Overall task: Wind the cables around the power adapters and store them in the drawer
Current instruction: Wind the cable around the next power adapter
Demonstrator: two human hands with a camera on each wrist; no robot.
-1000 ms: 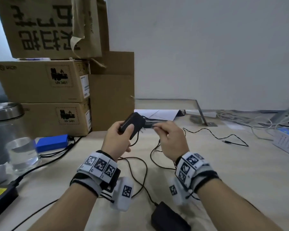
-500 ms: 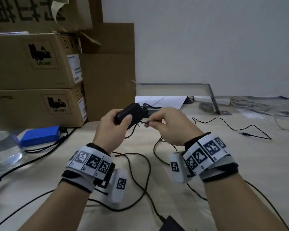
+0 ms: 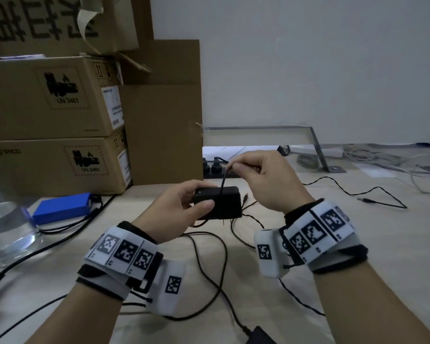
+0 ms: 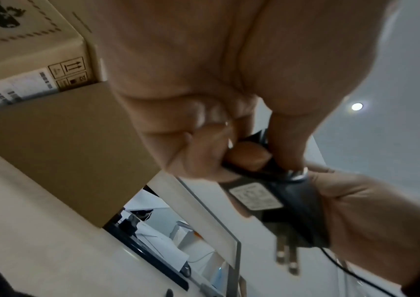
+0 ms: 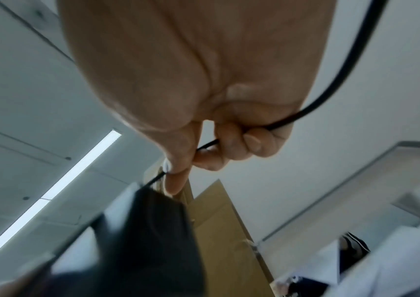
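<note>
Left hand (image 3: 176, 209) grips the black adapter (image 3: 221, 203) above the table (image 3: 358, 244), thumb on its near face, fingers curled round the far side; the left wrist view shows a white label and 2 plug prongs on its underside. Right hand (image 3: 266, 180), at 1 o'clock from the adapter, pinches the thin black cable (image 3: 224, 178) between thumb and forefinger, the other fingers curled in. The cable runs taut from the pinch down to the adapter's top edge; slack loops lie on the table at 6 o'clock. A 2nd adapter (image 3: 260, 336) shows at the bottom edge. At 9 o'clock: glass jar (image 3: 8, 232), contents unclear, and a blue pack (image 3: 62, 207). 3 closed cardboard boxes (image 3: 52, 95) are stacked at 10 o'clock. No drawer in view.
</note>
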